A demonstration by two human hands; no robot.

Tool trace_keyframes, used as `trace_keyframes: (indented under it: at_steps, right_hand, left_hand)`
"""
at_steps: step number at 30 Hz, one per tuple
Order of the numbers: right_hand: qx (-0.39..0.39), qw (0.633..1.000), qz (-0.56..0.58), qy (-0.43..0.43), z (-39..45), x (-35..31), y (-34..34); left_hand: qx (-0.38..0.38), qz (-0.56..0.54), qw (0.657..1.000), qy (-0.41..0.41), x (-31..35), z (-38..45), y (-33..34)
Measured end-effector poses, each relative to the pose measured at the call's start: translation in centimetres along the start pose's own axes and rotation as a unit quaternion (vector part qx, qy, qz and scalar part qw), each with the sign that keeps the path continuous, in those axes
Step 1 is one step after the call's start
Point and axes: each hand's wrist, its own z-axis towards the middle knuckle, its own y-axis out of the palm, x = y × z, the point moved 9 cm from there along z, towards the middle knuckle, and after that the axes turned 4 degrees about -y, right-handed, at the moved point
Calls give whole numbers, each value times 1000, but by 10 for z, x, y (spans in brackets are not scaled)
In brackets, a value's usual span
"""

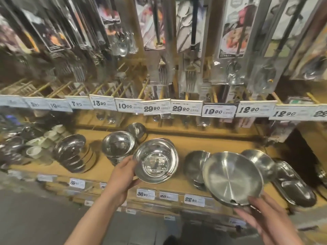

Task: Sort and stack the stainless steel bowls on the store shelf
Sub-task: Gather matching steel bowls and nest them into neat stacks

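I'm looking down at the shelf (177, 138), and a lot is blurring out on me: the far left end is dissolving into smeared metal, and the white dishes (42, 142) there are hard to read. The right hand (265, 220) is running off the bottom edge, its fingers curling under the near rim of a wide flat pan (231, 179), gripping it tilted toward me; a dark mark on that rim I cannot make out. The left hand (123, 175) is gripping a steel bowl (155, 160) by its left rim, thumb over the lip, mouth facing me, just in front of the shelf edge. The hands are well apart, each clamped on its own piece.

Open board is showing between the bowl and the dishes at right, and along the far wall. Left of the bowl, a stack of bowls (117, 147) is sitting, a smaller one (136, 129) behind it, and lidded pots (74, 154) further left. Behind the pan, more shallow dishes (194, 165) are crowding in, with divided trays (292, 184) leaning at far right. Price tags (180, 108) are lining the rail above, packaged cutlery (191, 50) hanging low over it.
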Motion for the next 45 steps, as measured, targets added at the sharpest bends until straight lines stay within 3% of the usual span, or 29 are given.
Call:
trace_keyframes:
  at_steps: [6, 10, 16, 21, 32, 40, 45]
  right_hand:
    - [-47, 998, -28, 11, 5, 6, 39]
    - [-67, 997, -41, 14, 7, 8, 69]
    - [-16, 999, -36, -10, 8, 16, 105]
    - [-5, 1000, -15, -23, 5, 27, 124]
    - [49, 998, -19, -44, 6, 41, 118]
    - [77, 996, 8, -40, 11, 47, 118]
    - [73, 996, 26, -34, 16, 50, 116]
  left_hand:
    - [81, -24, 996, 8, 15, 12, -69]
    - [113, 52, 991, 59, 54, 39, -110]
    - [101, 168, 975, 100, 101, 105, -144]
    - [79, 285, 948, 113, 117, 167, -140]
    - [34, 333, 930, 153, 109, 222, -122]
    - [79, 423, 877, 213, 117, 223, -117]
    - [72, 404, 890, 201, 116, 216, -119]
